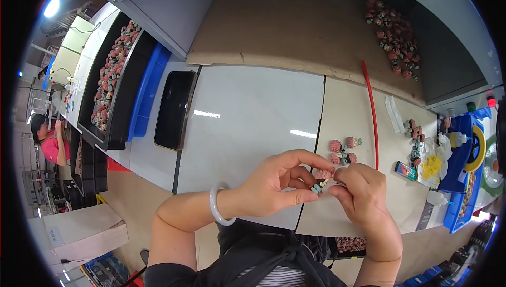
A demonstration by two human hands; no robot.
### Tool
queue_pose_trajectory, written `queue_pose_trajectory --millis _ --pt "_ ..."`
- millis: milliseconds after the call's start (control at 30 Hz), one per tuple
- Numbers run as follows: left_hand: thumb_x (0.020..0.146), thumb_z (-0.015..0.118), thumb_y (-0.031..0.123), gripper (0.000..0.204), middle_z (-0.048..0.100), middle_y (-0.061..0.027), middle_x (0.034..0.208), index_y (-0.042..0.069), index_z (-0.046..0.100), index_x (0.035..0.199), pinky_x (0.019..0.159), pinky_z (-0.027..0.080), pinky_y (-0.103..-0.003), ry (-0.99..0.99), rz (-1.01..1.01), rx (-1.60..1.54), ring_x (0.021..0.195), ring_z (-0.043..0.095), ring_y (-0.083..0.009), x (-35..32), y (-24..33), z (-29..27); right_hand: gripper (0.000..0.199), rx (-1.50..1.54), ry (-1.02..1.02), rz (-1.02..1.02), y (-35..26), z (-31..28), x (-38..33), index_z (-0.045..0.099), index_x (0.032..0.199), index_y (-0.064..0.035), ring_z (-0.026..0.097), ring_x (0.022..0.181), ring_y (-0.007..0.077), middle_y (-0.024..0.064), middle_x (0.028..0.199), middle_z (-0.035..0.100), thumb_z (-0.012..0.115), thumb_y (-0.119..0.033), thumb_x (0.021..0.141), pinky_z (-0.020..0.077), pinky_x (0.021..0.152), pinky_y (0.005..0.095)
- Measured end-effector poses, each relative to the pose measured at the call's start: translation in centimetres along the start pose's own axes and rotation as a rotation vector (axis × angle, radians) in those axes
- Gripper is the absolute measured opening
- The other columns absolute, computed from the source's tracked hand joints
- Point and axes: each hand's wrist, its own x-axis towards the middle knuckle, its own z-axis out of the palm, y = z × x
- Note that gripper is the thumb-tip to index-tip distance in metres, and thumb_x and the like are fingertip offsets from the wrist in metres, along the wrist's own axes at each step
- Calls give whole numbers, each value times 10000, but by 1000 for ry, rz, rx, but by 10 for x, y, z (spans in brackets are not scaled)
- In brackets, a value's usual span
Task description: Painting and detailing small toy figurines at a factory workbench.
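Between the thumb and fingers of my left hand [269, 186] is a small figurine [318, 186] with a pink top and a grey-green lower part. A pale bangle [215, 203] circles my left wrist. My right hand [363, 189] is closed in a pinch right beside the figurine. A thin, light sliver shows at its fingertips, too small to name. Just beyond my hands, several similar pink and green figurines [336, 146] lie in a loose cluster on the table [258, 113].
A black phone [175, 110] lies at left, beside a black tray [118, 129] full of figurines and a blue bin [150, 89]. A red rod [371, 113] lies at right. More figurines [395, 39] fill the shelf corner. Glue bottles [457, 139] stand far right; a co-worker [50, 142] sits far left.
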Motion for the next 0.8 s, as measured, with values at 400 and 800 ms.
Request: queue_pose_trajectory --millis 400,800 --pt "718 626 -85 395 510 -135 1080 19 506 1079 761 515 -280 -5 21 102 950 553 -181 -1 -4 -3 289 -109 -36 -26 -3 3 2 492 618 -72 464 452 208 40 536 446 705 -267 636 359 393 310" --pt "705 617 -113 384 533 -120 1015 -9 528 1063 766 517 -274 -41 -158 -21 855 593 -176 0 0 -5 296 -29 -161 -29 0 -3 1 502 598 -55 457 452 236 54 515 450 682 -284 644 344 404 335"
